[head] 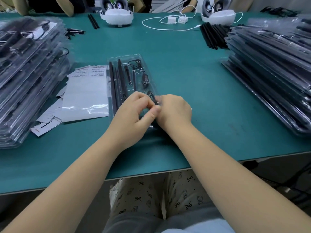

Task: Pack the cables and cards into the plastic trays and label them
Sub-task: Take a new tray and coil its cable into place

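Tray [129, 59] end under both hands [151, 110] (fingers curled, touching).

There is one view only, from a wide-angle camera worn on the person's head, looking forward and down over the near edge of the green desk [185, 68]. It sits close above the forearms, which enter from the bottom corners. The lap shows below the desk edge, the far side of the desk runs along the top, and straight lines bend toward the borders.
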Demonstrator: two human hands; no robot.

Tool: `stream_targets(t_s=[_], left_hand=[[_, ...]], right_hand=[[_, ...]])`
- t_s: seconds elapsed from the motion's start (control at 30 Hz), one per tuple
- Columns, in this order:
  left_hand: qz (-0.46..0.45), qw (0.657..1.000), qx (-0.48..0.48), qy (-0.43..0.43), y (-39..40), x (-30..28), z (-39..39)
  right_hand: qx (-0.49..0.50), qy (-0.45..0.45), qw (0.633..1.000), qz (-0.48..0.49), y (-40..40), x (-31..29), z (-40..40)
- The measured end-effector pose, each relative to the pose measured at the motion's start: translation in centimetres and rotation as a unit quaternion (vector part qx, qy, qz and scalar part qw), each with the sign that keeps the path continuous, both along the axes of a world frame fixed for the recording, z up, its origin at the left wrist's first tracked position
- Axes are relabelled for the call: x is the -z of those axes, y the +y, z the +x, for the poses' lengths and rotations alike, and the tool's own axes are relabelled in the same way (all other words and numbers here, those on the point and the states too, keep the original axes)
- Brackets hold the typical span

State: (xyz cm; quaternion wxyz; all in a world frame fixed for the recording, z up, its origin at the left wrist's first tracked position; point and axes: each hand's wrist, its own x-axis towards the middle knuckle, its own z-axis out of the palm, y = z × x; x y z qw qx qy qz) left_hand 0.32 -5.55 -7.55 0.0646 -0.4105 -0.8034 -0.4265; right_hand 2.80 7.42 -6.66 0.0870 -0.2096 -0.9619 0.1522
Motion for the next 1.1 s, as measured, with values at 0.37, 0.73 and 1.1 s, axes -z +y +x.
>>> stream_targets(t_s=[0.37,0.73,1.1], left_hand=[[-0.347,0.935,-0.058,0.052,-1.4,-0.1,-0.5],[-0.407,0.909,-0.052,0.073,-1.2,0.2,-0.9],[-0.396,0.915,-0.049,0.061,-1.3,0.1,-1.1]], right_hand=[[-0.064,-0.026,0.997,-0.021,1.0,1.1,0.5],[-0.094,0.087,0.952,-0.278,3.9,1.4,2.5],[-0.189,-0.024,0.956,-0.225,5.0,0.2,3.4]])
